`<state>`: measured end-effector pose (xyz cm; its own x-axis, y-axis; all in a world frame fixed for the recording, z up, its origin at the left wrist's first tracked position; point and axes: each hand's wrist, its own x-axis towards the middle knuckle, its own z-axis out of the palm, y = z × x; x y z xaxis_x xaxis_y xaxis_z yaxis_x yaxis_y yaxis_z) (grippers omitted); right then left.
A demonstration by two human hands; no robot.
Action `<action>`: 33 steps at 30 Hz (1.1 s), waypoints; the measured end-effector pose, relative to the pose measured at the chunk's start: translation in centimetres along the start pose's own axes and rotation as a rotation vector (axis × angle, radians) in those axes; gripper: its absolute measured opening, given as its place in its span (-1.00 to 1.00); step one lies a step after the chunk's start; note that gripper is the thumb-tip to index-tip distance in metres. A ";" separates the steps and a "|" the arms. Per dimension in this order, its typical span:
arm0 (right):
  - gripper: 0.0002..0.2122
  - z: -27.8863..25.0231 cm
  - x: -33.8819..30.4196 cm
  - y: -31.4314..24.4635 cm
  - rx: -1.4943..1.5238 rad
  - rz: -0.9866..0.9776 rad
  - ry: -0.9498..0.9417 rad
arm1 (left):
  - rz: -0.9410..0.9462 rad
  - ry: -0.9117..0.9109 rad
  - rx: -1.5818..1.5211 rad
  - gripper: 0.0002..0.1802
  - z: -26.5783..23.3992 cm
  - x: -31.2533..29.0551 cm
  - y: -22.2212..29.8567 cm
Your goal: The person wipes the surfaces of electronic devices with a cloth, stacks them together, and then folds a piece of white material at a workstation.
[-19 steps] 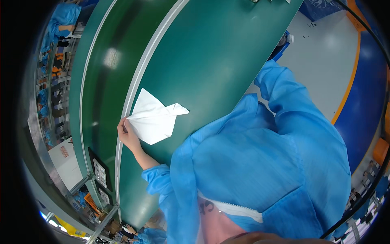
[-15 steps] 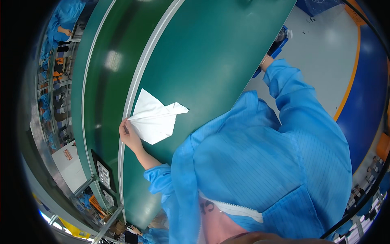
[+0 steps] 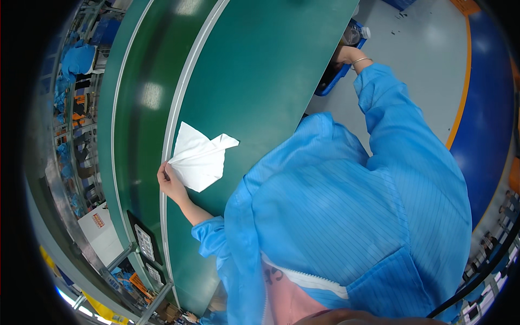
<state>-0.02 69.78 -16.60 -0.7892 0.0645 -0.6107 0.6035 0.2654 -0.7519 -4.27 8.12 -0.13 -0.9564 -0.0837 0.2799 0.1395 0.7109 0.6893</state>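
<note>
My left hand (image 3: 171, 181) pinches one corner of a thin white cloth (image 3: 199, 162) between thumb and fingers. Creased into folds, the cloth spreads over the green tabletop (image 3: 254, 81), with a narrow flap pointing right. Past the table's right edge, my right hand (image 3: 346, 55) reaches down into a blue bin (image 3: 340, 80). Its fingers are hidden inside the bin, so what they touch does not show. A clear plastic bottle (image 3: 355, 35) stands in the bin beside that hand.
A metal rail (image 3: 174, 111) divides the tabletop from a green conveyor belt (image 3: 142, 119) on the left. Dark-framed panels (image 3: 145, 242) are fixed along the belt's far side. Grey floor (image 3: 428, 65) with an orange line lies to the right. Another person in blue (image 3: 78, 58) is at the far left.
My right hand has moved deeper over the blue bin, and more of the bin shows. My left hand still pinches the cloth on the table. The whole view has shifted slightly.
</note>
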 end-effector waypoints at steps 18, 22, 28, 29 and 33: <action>-0.74 -2.1 2.1 1.2 -0.228 0.028 -0.117 | -0.089 0.179 0.084 -0.72 0.9 -1.9 0.7; -0.74 -2.6 1.2 0.3 -0.326 0.039 -0.120 | -0.114 0.264 -0.066 -0.71 1.0 -3.2 1.2; -0.74 -3.1 1.3 -0.6 -0.418 0.012 -0.119 | -0.178 0.247 -0.081 -0.70 1.4 -5.8 2.4; -0.74 -3.1 1.3 -0.6 -0.425 0.006 -0.116 | -0.187 0.243 -0.071 -0.69 1.5 -6.0 2.2; -0.74 -3.2 0.9 -0.4 -0.430 -0.018 -0.111 | -0.198 0.226 -0.060 -0.69 1.8 -6.7 3.3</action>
<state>-1.35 72.82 -16.09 -0.7679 -0.0410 -0.6392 0.4692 0.6433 -0.6050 2.17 12.25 -0.96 -0.8862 -0.3746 0.2727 -0.0231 0.6235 0.7815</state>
